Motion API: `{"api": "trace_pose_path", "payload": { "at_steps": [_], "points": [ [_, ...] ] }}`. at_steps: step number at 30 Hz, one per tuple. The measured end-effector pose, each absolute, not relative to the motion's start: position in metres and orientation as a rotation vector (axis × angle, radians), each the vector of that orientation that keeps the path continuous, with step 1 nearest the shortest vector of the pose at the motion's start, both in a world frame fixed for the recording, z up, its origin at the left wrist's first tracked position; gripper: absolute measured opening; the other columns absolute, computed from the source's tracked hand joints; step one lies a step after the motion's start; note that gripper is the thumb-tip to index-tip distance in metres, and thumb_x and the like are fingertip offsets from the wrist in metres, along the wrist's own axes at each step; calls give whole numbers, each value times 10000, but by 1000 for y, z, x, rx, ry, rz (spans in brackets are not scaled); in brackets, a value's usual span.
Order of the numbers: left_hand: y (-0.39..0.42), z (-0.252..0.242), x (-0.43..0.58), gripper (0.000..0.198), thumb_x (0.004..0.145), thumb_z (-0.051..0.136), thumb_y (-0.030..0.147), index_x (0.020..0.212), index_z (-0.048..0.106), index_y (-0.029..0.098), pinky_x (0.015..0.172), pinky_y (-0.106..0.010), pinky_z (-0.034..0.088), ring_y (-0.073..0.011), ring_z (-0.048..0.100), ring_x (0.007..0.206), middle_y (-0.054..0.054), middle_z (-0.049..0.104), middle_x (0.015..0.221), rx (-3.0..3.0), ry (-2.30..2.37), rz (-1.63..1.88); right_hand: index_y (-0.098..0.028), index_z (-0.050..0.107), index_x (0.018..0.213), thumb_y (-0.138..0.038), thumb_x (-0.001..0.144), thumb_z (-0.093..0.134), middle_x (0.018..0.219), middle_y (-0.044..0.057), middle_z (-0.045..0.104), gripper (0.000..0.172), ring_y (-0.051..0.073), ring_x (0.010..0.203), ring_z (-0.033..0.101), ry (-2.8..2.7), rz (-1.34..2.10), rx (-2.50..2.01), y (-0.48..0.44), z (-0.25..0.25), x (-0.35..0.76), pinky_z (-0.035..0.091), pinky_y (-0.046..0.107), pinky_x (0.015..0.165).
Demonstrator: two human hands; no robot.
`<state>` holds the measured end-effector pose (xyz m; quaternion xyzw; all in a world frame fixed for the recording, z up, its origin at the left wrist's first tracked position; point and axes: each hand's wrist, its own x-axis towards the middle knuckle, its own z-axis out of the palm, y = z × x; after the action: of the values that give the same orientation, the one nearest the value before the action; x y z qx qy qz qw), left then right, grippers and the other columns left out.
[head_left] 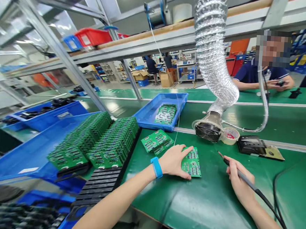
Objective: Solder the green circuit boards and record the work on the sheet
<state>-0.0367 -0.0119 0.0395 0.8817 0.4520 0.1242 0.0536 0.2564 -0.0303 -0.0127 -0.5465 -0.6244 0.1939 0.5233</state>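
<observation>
My left hand [174, 161], with a blue wristband [156, 167], spans a green circuit board [194, 162] on the green mat. Its thumb and a finger rest at opposite edges of the board, gripping it; the palm hides the board's left side. In my right hand [239, 178] is a soldering iron [245, 179], held like a pen. The iron's tip points up and left, to the right of the board and apart from it. Two more circuit boards [153, 139] lie overlapped just beyond my left hand. A thin strand of wire hangs down near my left fingers.
Upright circuit boards fill black racks [98, 184] at left. Behind stands a blue tray [142, 119] holding boards. A fume extractor [208, 127] on a foil duct [212, 45], a tape roll [230, 135] and a soldering iron stand [255, 146] line the back. A co-worker [266, 73] sits opposite.
</observation>
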Motion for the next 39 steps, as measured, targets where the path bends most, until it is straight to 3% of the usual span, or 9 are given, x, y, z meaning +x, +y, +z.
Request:
{"api": "trace_pose_path", "payload": {
  "at_steps": [11,17,23,28,30,35,39],
  "points": [
    [-1,127,-175,1119,635,747,732,1531,340,198,1063,-471,410,-363,522,1253,-180,506,1389,2609,1801,235,-201,751,1042,-565,986,430,637,7,610,488,140,544,593,-1519,491,-1381,-31,-11,254,452,236,477],
    [8,96,-127,1145,586,771,743,1519,364,218,1051,-437,420,-349,536,1234,-171,504,1388,2710,1485,279,-195,748,1066,-581,981,426,652,15,608,509,155,563,588,-1491,516,-1408,-30,-12,253,465,249,501],
    [66,43,-54,1214,540,726,825,1508,383,179,1003,-428,442,-369,567,1179,-208,518,1347,2791,1332,-38,-226,735,1100,-600,960,453,677,1,603,489,134,558,553,-1442,586,-1466,-30,-15,258,451,220,496],
    [91,44,-53,1257,519,808,744,1525,332,159,979,-408,455,-368,574,1183,-224,502,1368,2796,1370,-26,-242,735,1107,-613,946,455,693,-3,618,492,140,578,571,-1475,592,-1487,-28,-20,262,467,224,527],
    [88,55,-68,1171,569,818,696,1498,372,139,940,-387,481,-349,603,1142,-204,562,1309,2775,1404,-28,-244,734,1118,-611,948,444,697,-2,623,498,146,587,584,-1484,570,-1496,-28,-21,261,469,232,536],
    [74,81,-103,597,811,710,541,1216,644,108,917,-386,509,-315,645,1070,-164,663,1154,2629,1699,-41,-211,743,1093,-618,946,425,677,13,612,536,160,594,590,-1494,555,-1481,-29,-16,255,454,251,532],
    [74,75,-85,637,794,749,466,1318,579,145,1069,-445,418,-336,524,1261,-184,509,1414,2770,1625,106,-201,743,1082,-621,937,434,671,17,606,541,156,593,592,-1470,592,-1465,-31,-12,252,454,242,517]
  ]
}}
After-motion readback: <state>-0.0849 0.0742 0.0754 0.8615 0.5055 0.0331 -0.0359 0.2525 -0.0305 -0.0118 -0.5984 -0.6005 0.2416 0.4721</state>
